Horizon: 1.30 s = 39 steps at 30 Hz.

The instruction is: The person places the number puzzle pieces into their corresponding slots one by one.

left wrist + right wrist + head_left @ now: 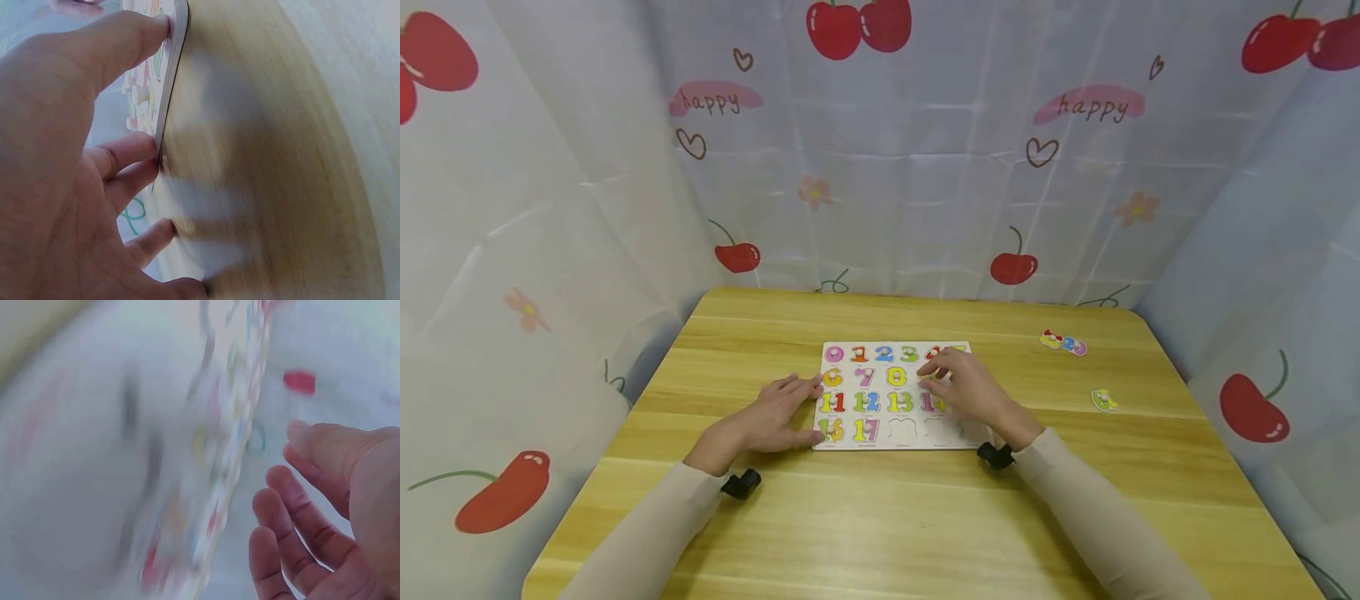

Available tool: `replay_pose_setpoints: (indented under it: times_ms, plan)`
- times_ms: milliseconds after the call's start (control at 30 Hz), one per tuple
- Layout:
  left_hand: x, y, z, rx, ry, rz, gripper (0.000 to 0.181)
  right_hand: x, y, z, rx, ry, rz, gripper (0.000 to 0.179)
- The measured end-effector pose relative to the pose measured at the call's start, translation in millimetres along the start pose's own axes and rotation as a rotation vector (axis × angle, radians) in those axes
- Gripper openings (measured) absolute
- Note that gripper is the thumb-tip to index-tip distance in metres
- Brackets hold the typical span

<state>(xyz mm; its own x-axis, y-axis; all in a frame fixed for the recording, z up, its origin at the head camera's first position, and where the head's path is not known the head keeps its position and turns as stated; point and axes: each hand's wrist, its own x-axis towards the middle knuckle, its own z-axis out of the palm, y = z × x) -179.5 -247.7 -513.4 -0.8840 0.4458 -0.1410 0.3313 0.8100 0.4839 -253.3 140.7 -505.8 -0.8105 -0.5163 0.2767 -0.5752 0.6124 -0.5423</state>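
Note:
A white number puzzle board (901, 430) lies on the table, with colourful number pieces set in most of its places. In its bottom row, the places right of the 17 piece (866, 431) show bare outlines. My left hand (771, 417) lies at the board's left side with fingers spread. The left wrist view shows its thumb (140, 37) on the board's edge and two fingertips touching the side. Above the board's right part hovers my right hand (973, 392), covering some numbers. Its fingers (294, 519) are loosely bent, with nothing visible between them.
Loose number pieces lie at the right: a small overlapping group (1074, 345) at the back and a green-yellow one (1103, 400) nearer. Black wrist cameras (742, 484) sit on both wrists. A cherry-printed curtain (910, 208) surrounds the wooden table (880, 525).

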Motion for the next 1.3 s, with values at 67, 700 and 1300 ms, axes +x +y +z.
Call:
replay_pose_setpoints:
  times_ms: [67, 700, 1300]
  plan:
    - [-0.1, -0.3, 0.3, 0.003, -0.002, 0.001, 0.099, -0.9, 17.0, -12.5, 0.010, 0.025, 0.065, 0.016]
    - [0.8, -1.9, 0.6, 0.001, -0.009, -0.007, 0.093, -31.4, 151.8, -94.3, -0.096, 0.176, 0.349, 0.050]
    - [1.4, -2.6, 0.7, 0.009, 0.003, 0.005, 0.093, -41.5, 166.9, -95.4, -0.094, 0.138, 0.404, 0.037]
